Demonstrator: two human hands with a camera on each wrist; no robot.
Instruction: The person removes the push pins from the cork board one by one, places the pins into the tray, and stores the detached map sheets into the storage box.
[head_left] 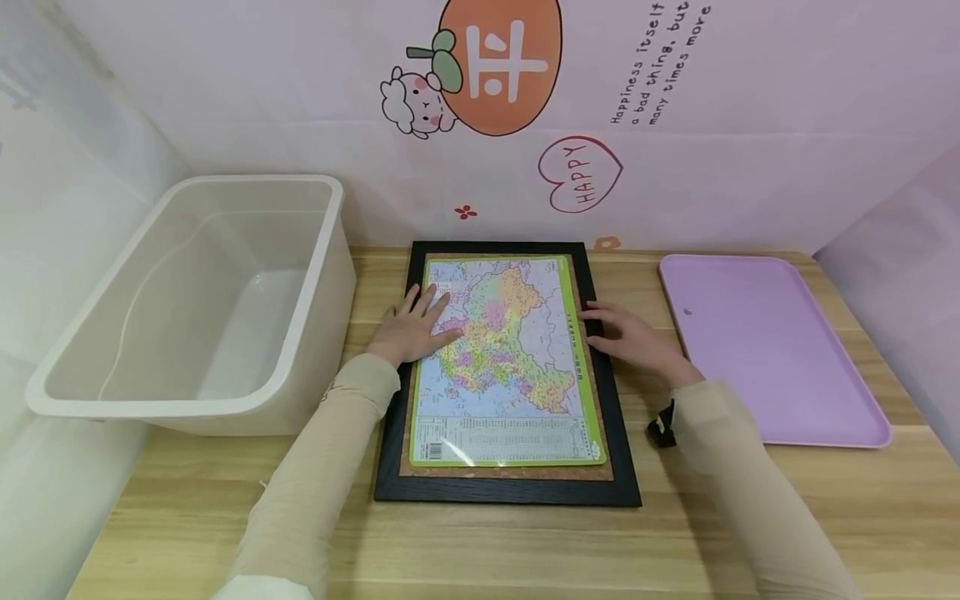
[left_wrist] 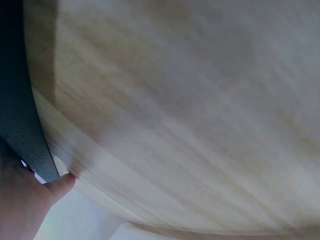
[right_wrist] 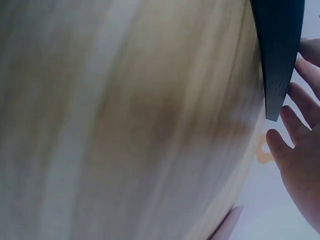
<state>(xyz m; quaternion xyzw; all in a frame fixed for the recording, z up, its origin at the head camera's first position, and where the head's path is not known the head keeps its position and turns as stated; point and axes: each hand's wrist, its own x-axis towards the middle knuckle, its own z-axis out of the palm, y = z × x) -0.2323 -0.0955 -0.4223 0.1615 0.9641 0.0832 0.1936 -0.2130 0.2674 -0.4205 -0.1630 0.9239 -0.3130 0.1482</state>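
Find the map sheet inside the black frame, with long axis along its longer sides, between the left hand, nearer and spread over the frame's left border, and the right hand, with fingers relaxed, at its right border.

hands at map, black frame beneath, pale bin, purple tray

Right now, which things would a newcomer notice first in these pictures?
The bright map probably comes first, in a black frame on the table, with the left hand over one edge and the right hand at the frame's side. The pale tub on the left and purple tray on the right follow.
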